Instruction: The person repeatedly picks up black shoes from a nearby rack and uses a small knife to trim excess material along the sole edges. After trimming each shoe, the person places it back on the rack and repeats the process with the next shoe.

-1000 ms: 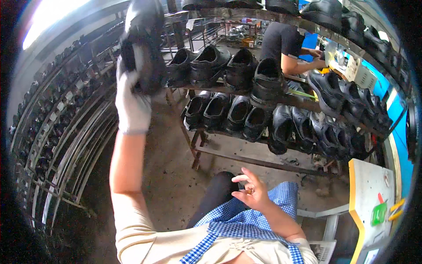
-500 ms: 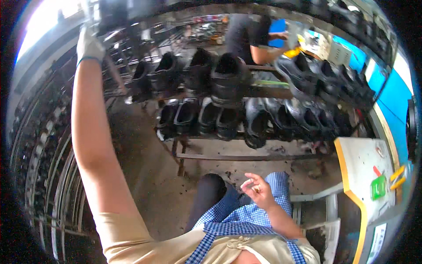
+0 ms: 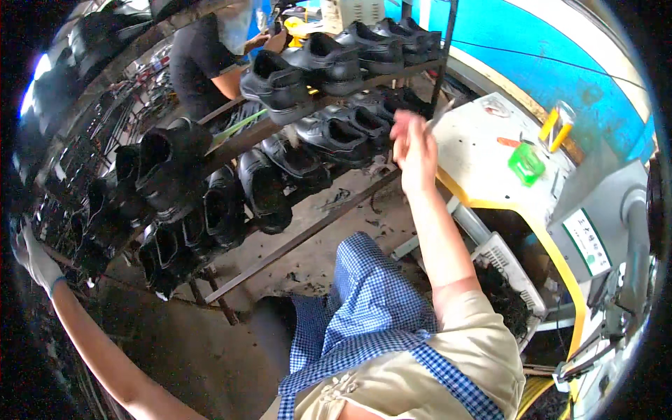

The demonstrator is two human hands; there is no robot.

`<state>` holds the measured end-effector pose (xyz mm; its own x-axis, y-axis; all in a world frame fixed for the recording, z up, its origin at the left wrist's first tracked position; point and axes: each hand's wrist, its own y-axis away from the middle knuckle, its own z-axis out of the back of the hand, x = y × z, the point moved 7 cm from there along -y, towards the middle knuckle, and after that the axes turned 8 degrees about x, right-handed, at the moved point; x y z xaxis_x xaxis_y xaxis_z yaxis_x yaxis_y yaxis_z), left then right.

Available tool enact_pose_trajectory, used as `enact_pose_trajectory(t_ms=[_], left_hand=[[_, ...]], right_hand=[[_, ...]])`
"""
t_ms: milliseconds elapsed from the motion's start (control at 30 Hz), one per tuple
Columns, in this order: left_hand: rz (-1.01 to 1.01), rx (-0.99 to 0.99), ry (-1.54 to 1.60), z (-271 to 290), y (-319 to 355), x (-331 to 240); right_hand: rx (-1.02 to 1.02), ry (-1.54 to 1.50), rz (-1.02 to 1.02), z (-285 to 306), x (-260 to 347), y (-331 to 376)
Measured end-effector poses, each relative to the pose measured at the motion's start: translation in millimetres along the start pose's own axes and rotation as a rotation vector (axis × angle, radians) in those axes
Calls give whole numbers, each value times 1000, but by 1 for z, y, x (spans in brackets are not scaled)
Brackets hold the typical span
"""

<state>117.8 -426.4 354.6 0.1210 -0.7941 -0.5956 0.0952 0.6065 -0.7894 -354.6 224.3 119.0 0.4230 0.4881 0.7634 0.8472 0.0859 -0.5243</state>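
Observation:
At the far left, my left hand (image 3: pixel 36 257) in a white glove is closed at the end of the metal shoe rack (image 3: pixel 262 253); its fingertips fade into the dark rim. My right hand (image 3: pixel 417 155), bare and blurred, is raised near the rack's right upright, between the lower shoes and the white table. A thin grey thing shows beside its fingers; I cannot tell whether the hand holds it. Black shoes stand in rows on the rack, among them an upper-shelf shoe (image 3: pixel 276 84), a shoe (image 3: pixel 171 164) further left and a lower-shelf shoe (image 3: pixel 262 189).
Right of me stands a white table (image 3: pixel 476 150) with a yellow edge, bearing a green box (image 3: pixel 526 164) and a yellow-handled tool (image 3: pixel 558 127). Beneath it is a white crate (image 3: pixel 518 273) with dark pieces. Behind the rack works another person (image 3: pixel 199 59). Grey machinery (image 3: pixel 595 224) stands right.
The view has turned to the right, so the rack appears slanted and further left. My right arm has risen from my lap toward the rack's right end. My left hand stays at the rack's left end.

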Motion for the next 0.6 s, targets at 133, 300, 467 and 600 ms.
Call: enact_pose_trajectory(t_ms=[133, 300, 467, 600], left_hand=[[-142, -46, 351, -91, 148, -98], [-71, 291, 263, -90, 305, -95], [349, 307, 273, -79, 420, -36], [652, 341, 374, -110, 464, -4]], right_hand=[[-300, 55, 51, 82, 20, -101], [-494, 322, -95, 179, -4, -214], [-461, 698, -79, 220, -44, -269], [-215, 658, -171, 331, -90, -379]])
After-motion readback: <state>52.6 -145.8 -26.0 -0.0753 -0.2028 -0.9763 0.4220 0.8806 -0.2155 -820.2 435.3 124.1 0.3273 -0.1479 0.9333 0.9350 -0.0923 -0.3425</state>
